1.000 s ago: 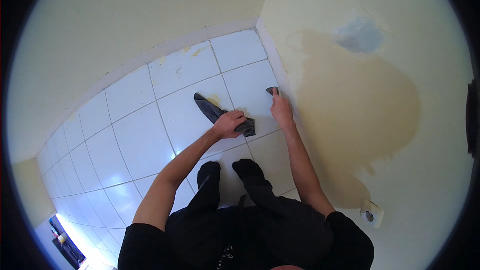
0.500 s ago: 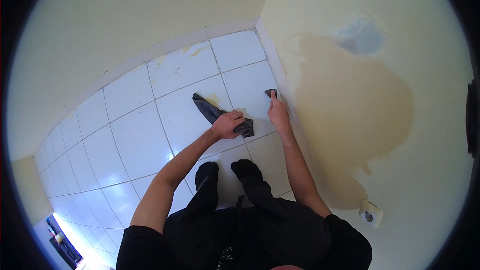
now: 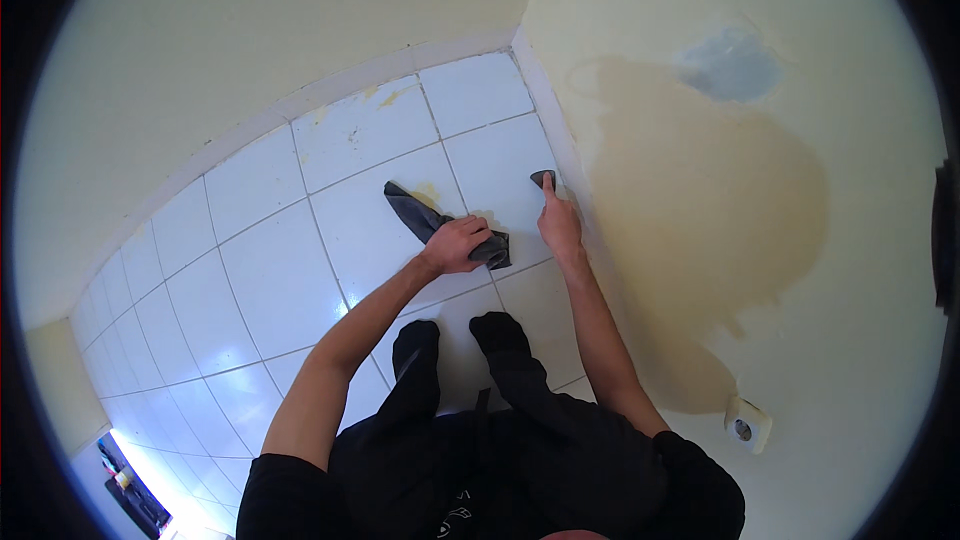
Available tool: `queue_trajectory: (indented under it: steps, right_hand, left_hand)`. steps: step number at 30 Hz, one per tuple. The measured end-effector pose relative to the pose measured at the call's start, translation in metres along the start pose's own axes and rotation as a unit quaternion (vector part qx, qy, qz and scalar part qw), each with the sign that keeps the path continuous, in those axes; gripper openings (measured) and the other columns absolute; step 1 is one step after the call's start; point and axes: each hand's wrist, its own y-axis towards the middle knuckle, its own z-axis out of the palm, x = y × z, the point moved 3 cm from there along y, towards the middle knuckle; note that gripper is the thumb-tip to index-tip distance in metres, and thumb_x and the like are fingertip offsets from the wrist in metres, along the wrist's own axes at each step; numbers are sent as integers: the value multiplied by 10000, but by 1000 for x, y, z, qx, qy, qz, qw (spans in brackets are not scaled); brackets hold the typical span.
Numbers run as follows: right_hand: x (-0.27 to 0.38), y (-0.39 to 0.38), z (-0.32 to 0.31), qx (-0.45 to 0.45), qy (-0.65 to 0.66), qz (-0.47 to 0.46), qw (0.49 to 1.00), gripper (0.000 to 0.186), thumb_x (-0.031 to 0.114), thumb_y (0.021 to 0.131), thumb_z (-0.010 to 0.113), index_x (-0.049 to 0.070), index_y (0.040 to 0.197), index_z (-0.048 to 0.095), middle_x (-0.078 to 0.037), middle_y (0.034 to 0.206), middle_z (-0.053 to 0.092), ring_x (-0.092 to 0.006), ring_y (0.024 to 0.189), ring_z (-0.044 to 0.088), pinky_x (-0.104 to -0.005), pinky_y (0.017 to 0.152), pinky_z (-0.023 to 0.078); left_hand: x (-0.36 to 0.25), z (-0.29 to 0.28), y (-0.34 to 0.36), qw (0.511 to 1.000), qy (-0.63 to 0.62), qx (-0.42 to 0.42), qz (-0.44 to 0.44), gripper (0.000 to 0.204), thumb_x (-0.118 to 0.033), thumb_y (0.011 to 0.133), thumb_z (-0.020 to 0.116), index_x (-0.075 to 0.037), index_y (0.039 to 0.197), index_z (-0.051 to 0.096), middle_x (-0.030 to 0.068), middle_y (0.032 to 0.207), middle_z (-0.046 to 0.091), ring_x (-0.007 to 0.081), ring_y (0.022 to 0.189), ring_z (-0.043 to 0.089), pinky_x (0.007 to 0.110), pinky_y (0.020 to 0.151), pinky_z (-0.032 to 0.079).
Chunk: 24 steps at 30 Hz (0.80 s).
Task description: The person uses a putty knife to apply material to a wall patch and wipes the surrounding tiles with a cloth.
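Note:
On the white tiled floor (image 3: 270, 265), my left hand (image 3: 457, 244) is closed around a bunched dark grey cloth (image 3: 409, 210). One end of the cloth stretches out to the far left of the hand, and the other shows at its right. Close to the right wall's base, my right hand (image 3: 560, 224) grips a small scraper whose dark, flat blade (image 3: 542, 179) points away from me. Its index finger lies along the blade; the handle is hidden in the palm. Beside the cloth is a yellowish stain (image 3: 428, 194) on the tile.
A pale skirting strip (image 3: 548, 105) runs along the right wall, which has a tan patch (image 3: 710, 210), a grey patch (image 3: 735, 64) and a white socket (image 3: 747, 427). Yellowish marks (image 3: 388, 97) lie on the far tiles. My feet in black socks (image 3: 500, 333) stand just behind my hands.
The whole view has shifted very slightly. Both hands keep their grips in nearly the same places, and the cloth and scraper blade show hardly any movement.

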Motion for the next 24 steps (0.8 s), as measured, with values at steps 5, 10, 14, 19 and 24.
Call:
queue_trajectory:
  steps: [5, 10, 14, 19, 24]
  right_hand:
    - [-1, 0, 1, -3, 16, -3, 1000, 650, 42, 919, 533, 116, 1544, 370, -279, 807, 668, -447, 756, 664, -556, 706, 516]
    - [4, 5, -6, 0, 23, 4, 1000, 672, 35, 893, 536, 118, 1541, 378, -283, 848, 675, -454, 797, 675, -558, 740, 529]
    - [9, 1, -10, 21, 23, 14, 999, 697, 31, 862, 548, 115, 1536, 387, -289, 874, 680, -465, 837, 682, -561, 771, 542]
    - [6, 3, -12, 25, 34, 14, 999, 681, 35, 865, 550, 107, 1526, 405, -294, 876, 681, -466, 847, 683, -557, 783, 544]
    - [8, 1, -15, 24, 41, 22, 999, 591, 52, 925, 519, 113, 1507, 439, -295, 856, 672, -461, 827, 673, -549, 768, 532]
  left_hand:
    - [-2, 1, 3, 1000, -7, 2, -7, 362, -180, 685, 786, -80, 984, 609, 90, 962, 583, 297, 932, 613, 400, 785, 535]
    - [-2, 0, 2, 1000, 0, 2, -9, 352, -178, 686, 786, -77, 975, 613, 92, 947, 585, 301, 917, 618, 399, 783, 535]
    - [-2, -2, 1, 1000, 1, -12, -3, 354, -180, 686, 788, -79, 977, 614, 95, 941, 585, 302, 909, 618, 399, 780, 535]
    - [-3, -2, 2, 1000, -6, -8, -2, 351, -178, 687, 787, -83, 978, 615, 94, 942, 585, 299, 909, 619, 394, 779, 536]
    - [-1, 1, 3, 1000, -3, 0, -10, 359, -176, 678, 787, -89, 984, 620, 88, 960, 584, 292, 917, 617, 390, 780, 537]
